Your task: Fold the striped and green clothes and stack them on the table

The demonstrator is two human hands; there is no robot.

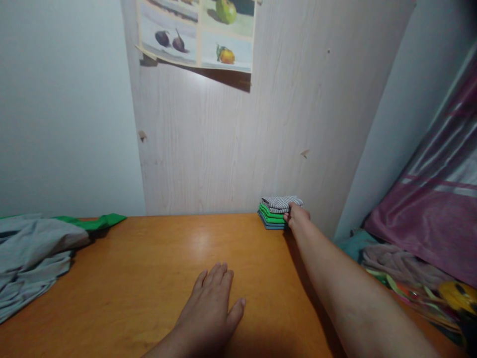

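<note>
1. Touching the right end of a small stack of folded cloth, the fingers of the right hand [298, 218] curl at its upper corner, thumb lower on the near side; whether they pinch any layer I cannot tell.
2. The left hand [208, 308] holds nothing: palm down, fingers straight, thumb out to the right, well apart from the stack. Whether it touches the surface below is unclear.
3. The stack has a grey-and-white striped folded cloth [278, 202] on top, bright green folded cloth [270, 214] beneath and blue-grey folded cloth [275, 227] at the bottom.
4. It sits at the far edge of an orange-brown wooden table [167, 258], near a pale wood-grain panel [208, 139].
5. At the table's left lies a loose heap of grey fabric [40, 243], with a green fabric piece [108, 221] poking out behind.
6. Beyond, a sheet of fruit paintings [223, 35] hangs on the panel; a shiny purple curtain [413, 223] hangs at right.
</note>
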